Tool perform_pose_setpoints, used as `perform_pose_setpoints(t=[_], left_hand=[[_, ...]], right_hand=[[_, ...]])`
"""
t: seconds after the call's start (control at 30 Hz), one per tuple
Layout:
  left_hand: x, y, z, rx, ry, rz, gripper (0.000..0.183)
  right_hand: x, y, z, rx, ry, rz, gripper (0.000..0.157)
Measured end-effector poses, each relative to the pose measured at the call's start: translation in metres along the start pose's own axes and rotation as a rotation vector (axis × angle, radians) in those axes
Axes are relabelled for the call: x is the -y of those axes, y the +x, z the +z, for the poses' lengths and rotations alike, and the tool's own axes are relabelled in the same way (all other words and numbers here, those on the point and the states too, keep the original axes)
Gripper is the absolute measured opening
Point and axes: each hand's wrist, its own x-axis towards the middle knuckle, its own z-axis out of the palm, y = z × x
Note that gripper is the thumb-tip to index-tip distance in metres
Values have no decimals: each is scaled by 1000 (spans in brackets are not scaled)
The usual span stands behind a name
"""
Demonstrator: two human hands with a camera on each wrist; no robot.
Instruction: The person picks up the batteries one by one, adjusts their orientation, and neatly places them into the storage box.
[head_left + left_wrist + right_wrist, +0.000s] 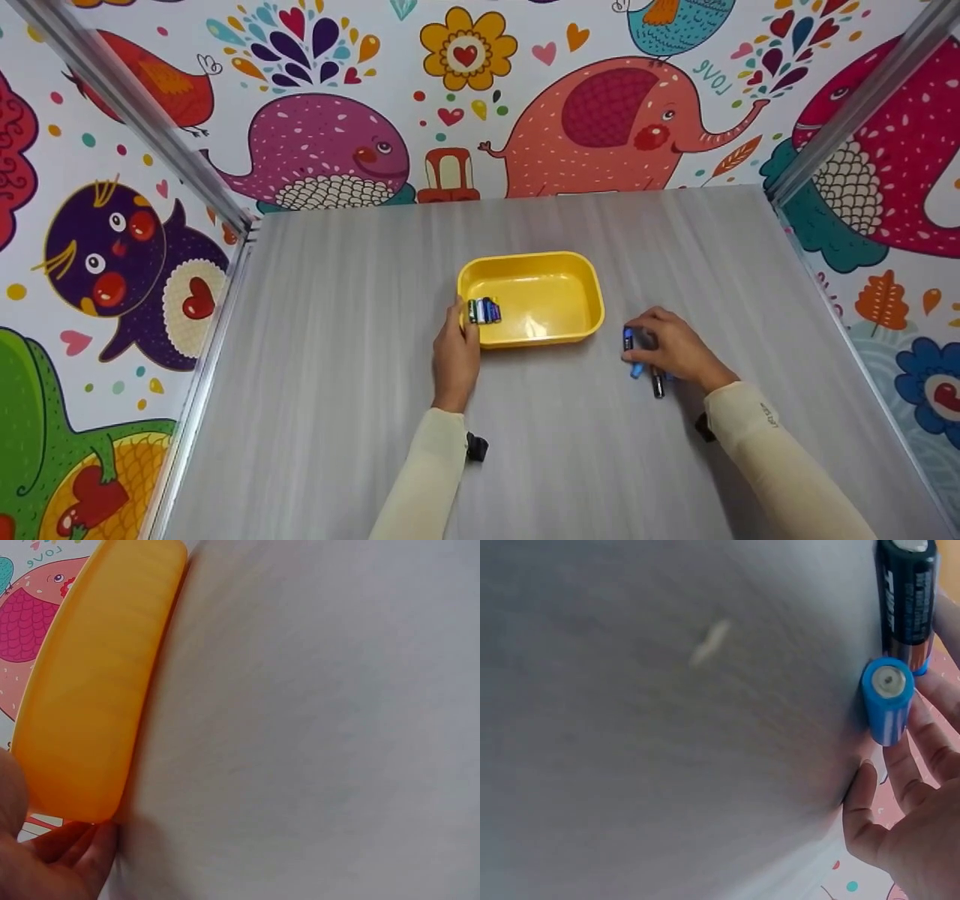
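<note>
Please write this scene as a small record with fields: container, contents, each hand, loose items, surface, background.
Container: yellow tray, upright
Contents: row of batteries, side by side near the tray's left end
Left hand: grips the tray's left side
Right hand: at a dark blue battery, right of the tray; firmness of hold unclear
Loose items: black battery and light blue battery, near the right hand
Surface: grey table
Background: walls with cartoon animals
</note>
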Motion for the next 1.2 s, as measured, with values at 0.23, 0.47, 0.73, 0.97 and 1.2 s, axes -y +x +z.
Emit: perform_pose_setpoints(t=[0.23, 0.47, 0.73, 0.97, 1.2], left_hand=[[0, 1, 1, -2, 5, -7, 51], [-1, 1, 0, -18, -5, 15, 53], [-1, 0, 0, 3, -20, -6, 54], [0, 0, 0, 4, -21, -7, 54], [0, 0, 1, 3, -8, -7, 55]], right_hand=[[-1, 0, -2, -2, 4, -27, 53], [-3, 0, -1, -52, 1, -79, 51], [-2, -1, -1, -44, 11, -45, 50], [2, -1, -5, -53, 36, -38, 54], [9, 1, -13, -66, 56, -62, 51]])
